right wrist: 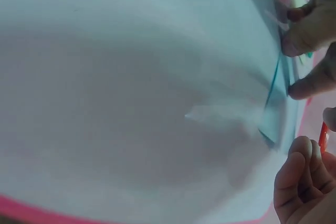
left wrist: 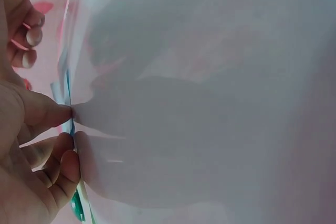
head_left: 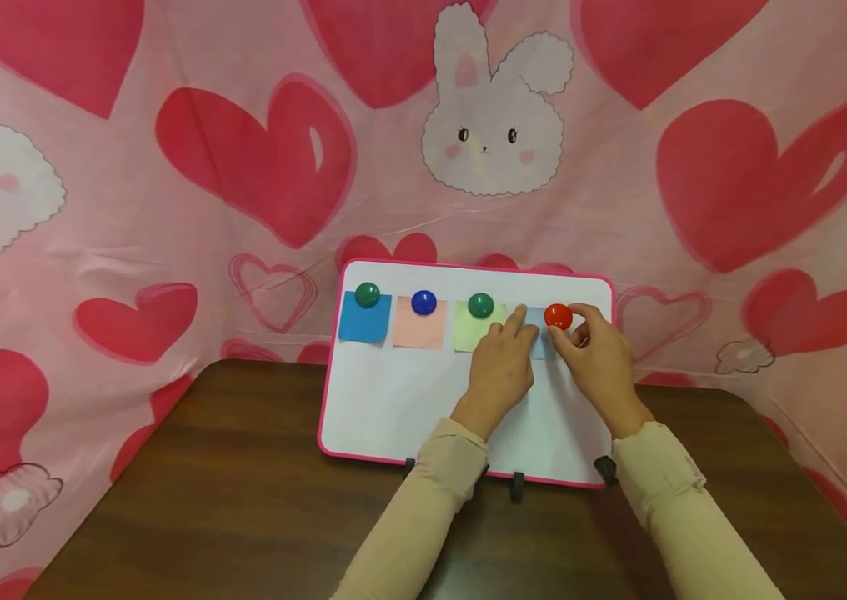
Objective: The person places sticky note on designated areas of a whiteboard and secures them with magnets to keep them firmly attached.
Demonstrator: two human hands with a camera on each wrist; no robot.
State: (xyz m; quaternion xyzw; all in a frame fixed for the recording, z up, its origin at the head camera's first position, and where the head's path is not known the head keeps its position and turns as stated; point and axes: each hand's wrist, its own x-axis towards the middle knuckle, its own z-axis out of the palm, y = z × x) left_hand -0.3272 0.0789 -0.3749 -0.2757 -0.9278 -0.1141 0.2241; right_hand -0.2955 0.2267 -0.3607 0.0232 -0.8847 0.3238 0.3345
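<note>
A small whiteboard (head_left: 408, 400) with a pink rim stands tilted on the table. My right hand (head_left: 603, 358) pinches a round red magnet (head_left: 558, 317) between thumb and index finger, over the upper part of a light blue paper note (head_left: 541, 347). The right wrist view shows the red magnet (right wrist: 323, 136) edge-on, apart from the board. With extended fingers, my left hand (head_left: 500, 367) presses the light blue note against the board. Those fingers partly cover the pale green note (head_left: 468, 335) beside it, which sits under a green magnet (head_left: 480, 305).
Farther left on the board are a blue note (head_left: 363, 325) under a green magnet (head_left: 367, 295) and a pink note (head_left: 419, 332) under a dark blue magnet (head_left: 423, 302). Black clips (head_left: 517, 487) hold the board's lower edge. Behind the brown table (head_left: 243, 483) hangs a heart-patterned cloth (head_left: 363, 200).
</note>
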